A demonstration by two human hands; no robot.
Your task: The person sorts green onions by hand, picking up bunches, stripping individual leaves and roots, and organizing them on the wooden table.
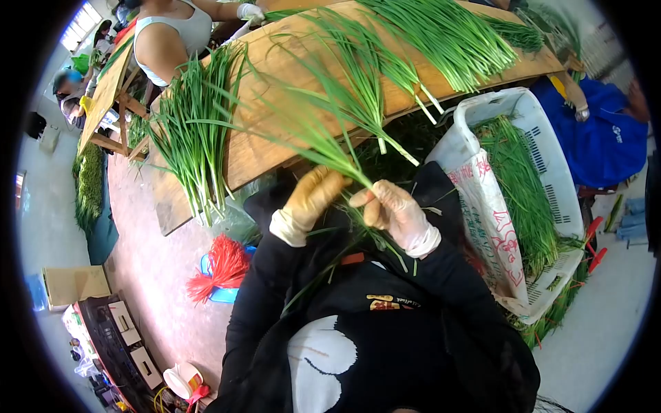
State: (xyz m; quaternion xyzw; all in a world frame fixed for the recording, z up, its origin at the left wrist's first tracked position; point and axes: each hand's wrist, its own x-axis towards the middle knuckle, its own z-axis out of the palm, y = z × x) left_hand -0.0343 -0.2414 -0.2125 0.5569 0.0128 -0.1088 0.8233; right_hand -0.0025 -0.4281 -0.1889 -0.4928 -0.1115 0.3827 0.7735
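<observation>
Both my hands wear pale gloves and are raised over my lap. My left hand is closed round the leaves of a green stalk bunch, whose tips fan out, blurred, over the table. Beside it on the right, my right hand pinches the lower end of that bunch. Loose leaves hang below my hands onto my black clothing. On the wooden table lie a green bunch at left, thinner bunches in the middle and a large pile at the back right.
A white crate of green leaves stands at my right, with a printed sack over its side. Red ties lie at lower left. Across the table is a person in a white top; another person's arm reaches in beside blue cloth.
</observation>
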